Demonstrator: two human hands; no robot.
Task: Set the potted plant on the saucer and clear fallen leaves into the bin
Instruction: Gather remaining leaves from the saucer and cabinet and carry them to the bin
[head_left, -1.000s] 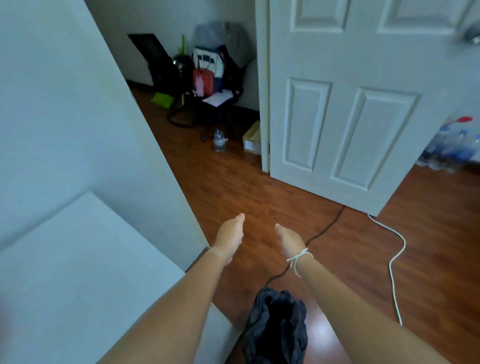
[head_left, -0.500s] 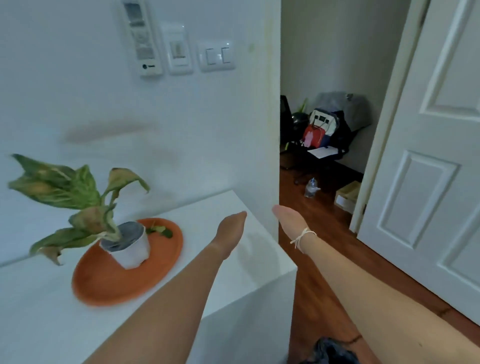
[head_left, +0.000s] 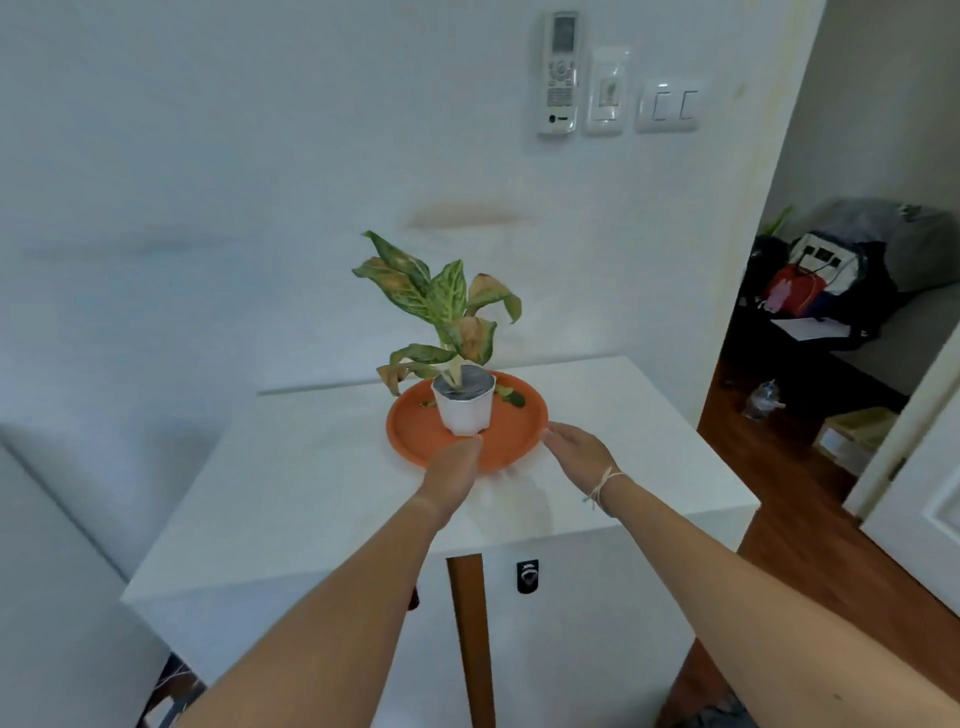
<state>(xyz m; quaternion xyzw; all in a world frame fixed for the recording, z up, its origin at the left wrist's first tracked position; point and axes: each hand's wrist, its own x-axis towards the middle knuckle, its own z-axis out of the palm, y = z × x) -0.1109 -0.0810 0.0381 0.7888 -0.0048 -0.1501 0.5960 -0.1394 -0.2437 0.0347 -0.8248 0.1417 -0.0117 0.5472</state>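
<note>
hands: left hand and right hand spread, empty | potted plant upright on saucer, just ahead | fallen leaves beyond pot, right hand nearer

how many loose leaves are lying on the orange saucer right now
2 that show. One green leaf lies on the saucer just right of the white pot; a smaller leaf bit lies left of it. The pot may hide more behind it.
</note>
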